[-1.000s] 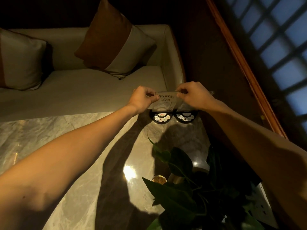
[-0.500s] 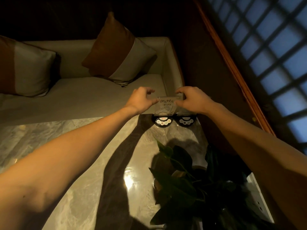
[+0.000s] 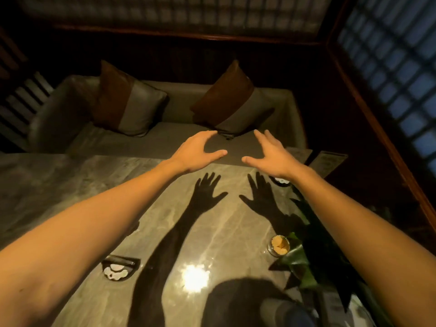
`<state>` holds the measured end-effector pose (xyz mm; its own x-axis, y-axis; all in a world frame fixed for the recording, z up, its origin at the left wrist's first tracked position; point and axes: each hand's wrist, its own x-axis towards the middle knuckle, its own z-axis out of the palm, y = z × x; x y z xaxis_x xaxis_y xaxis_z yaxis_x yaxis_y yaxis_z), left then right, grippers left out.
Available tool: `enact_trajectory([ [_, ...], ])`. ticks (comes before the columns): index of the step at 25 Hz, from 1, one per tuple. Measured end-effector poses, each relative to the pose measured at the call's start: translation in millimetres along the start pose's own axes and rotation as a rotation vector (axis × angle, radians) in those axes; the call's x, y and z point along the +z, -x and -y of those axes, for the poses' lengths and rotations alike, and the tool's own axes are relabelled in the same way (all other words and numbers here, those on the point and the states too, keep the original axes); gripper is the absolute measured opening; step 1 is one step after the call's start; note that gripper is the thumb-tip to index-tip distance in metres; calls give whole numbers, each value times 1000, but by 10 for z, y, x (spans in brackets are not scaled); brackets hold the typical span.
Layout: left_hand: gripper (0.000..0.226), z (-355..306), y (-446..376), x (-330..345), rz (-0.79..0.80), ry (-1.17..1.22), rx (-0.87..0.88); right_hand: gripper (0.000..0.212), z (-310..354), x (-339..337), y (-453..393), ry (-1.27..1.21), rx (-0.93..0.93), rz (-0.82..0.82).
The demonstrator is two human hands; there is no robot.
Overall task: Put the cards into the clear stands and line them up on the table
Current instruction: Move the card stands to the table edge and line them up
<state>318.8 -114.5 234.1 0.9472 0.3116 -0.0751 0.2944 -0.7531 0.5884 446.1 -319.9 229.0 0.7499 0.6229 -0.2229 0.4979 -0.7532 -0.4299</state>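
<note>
Dim marble table (image 3: 70, 185) now shows both hands free: the left hand (image 3: 197, 153) and right hand (image 3: 271, 155) hover spread and empty, having let go of the clear stands (image 3: 326, 161) at the far right edge, so that placement seems finished.

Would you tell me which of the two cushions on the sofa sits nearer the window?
The right cushion, in the sofa's far corner beside the window; the other cushion sits further left.
</note>
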Motion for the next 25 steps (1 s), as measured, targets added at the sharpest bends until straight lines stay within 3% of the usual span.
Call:
enact_trajectory([
  [7, 64, 1279, 1385, -584, -199, 178, -147, 107, 1302, 1093, 442, -207, -146, 59],
  [16, 53, 2412, 2546, -484, -262, 388, -349, 107, 2288, 2286, 1102, -366, -214, 266],
  [21, 47, 2824, 2918, -384, -193, 511, -432, 68, 2535, 2700, 1301, -265, -293, 415],
  [25, 36, 2940, 3117, -287, -30, 537, -450, 29, 2555, 2903, 1268, -151, -347, 385],
])
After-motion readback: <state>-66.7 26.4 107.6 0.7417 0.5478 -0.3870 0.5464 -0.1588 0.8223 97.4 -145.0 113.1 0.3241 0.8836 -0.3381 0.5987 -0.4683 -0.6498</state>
